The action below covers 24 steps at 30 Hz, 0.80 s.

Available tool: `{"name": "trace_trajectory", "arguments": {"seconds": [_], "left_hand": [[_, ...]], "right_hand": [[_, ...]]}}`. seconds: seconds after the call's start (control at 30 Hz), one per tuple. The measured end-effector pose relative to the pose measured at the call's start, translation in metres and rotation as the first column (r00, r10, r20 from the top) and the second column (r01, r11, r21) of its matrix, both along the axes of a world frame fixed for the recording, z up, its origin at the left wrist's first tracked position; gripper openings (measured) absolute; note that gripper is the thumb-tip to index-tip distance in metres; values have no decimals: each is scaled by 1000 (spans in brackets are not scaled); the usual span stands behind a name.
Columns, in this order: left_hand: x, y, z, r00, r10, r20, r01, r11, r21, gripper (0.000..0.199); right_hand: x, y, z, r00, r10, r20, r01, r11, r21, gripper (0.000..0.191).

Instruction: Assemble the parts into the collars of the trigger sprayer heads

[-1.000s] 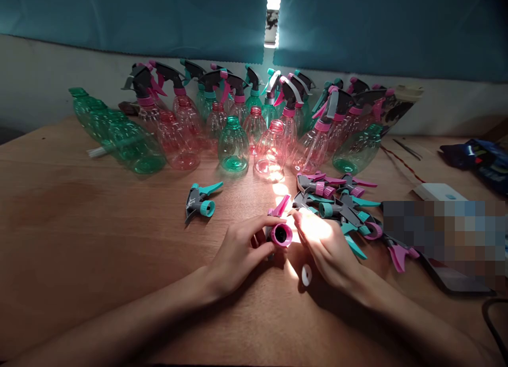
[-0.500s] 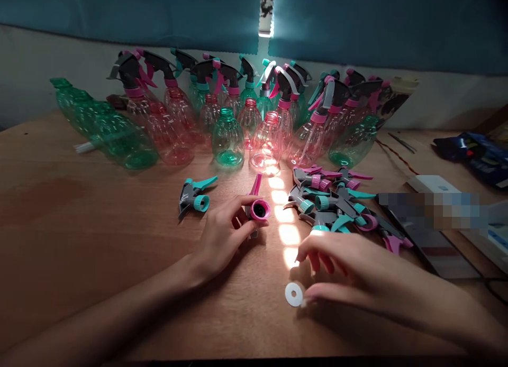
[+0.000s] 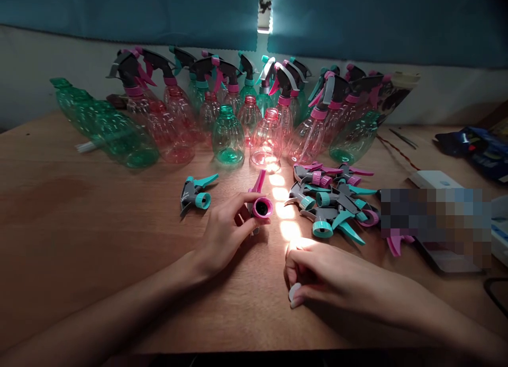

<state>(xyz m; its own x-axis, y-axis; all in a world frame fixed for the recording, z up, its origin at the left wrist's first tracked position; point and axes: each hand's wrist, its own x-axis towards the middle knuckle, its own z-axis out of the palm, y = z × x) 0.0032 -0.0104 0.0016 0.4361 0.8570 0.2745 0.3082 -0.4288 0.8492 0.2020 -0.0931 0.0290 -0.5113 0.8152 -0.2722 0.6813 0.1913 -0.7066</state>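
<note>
My left hand (image 3: 228,227) is closed around a grey and pink trigger spray head (image 3: 262,208), whose pink collar faces me with its dark opening showing. Between the thumb and fingers of my right hand (image 3: 317,266) is a small white washer (image 3: 294,292), low over the wooden table; its centre hole is covered by the fingers. A grey and teal spray head (image 3: 197,194) lies left of my left hand. To the right, beyond my right hand, is a pile of loose spray heads (image 3: 337,200) in grey, pink and teal.
Green and pink clear bottles stand across the back, such as an uncapped green bottle (image 3: 228,139) and an uncapped pink bottle (image 3: 266,139); many others carry spray heads. A white box (image 3: 436,181) and a blurred-out flat object are on the right. Sunlight stripes the table (image 3: 119,240).
My right hand has closed its thumb and fingers on the washer, which showed its whole ring face before and is now partly covered. My left hand keeps its hold on the spray head.
</note>
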Motion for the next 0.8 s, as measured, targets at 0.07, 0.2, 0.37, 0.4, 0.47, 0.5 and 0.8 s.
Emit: {"name": "trace_trajectory", "arguments": {"seconds": [0.07, 0.2, 0.37, 0.4, 0.47, 0.5, 0.8], "left_hand": [[0, 0, 0, 1000, 2, -2, -2, 1000, -5, 22], [1, -2, 2, 1000, -17, 9, 18, 999, -42, 22], [2, -6, 4, 998, -53, 27, 57, 986, -159, 22], [2, -7, 4, 998, -54, 27, 58, 983, -175, 23], [2, -8, 4, 998, -53, 27, 57, 979, -194, 26], [1, -8, 4, 998, -53, 28, 57, 978, -200, 26], [2, -9, 6, 998, -62, 22, 65, 976, -206, 25]], "right_hand": [[1, 2, 3, 999, 23, -38, -25, 999, -43, 6], [1, 13, 12, 989, -56, -136, 71, 991, 110, 5], [-5, 30, 16, 936, -108, -336, 314, 691, 651, 16], [-8, 33, 14, 933, -85, -349, 320, 640, 699, 17], [-13, 36, 8, 940, -43, -337, 300, 569, 765, 18], [-16, 37, 5, 947, -28, -321, 283, 550, 786, 18], [-1, 34, 13, 950, -170, -263, 310, 636, 707, 20]]}}
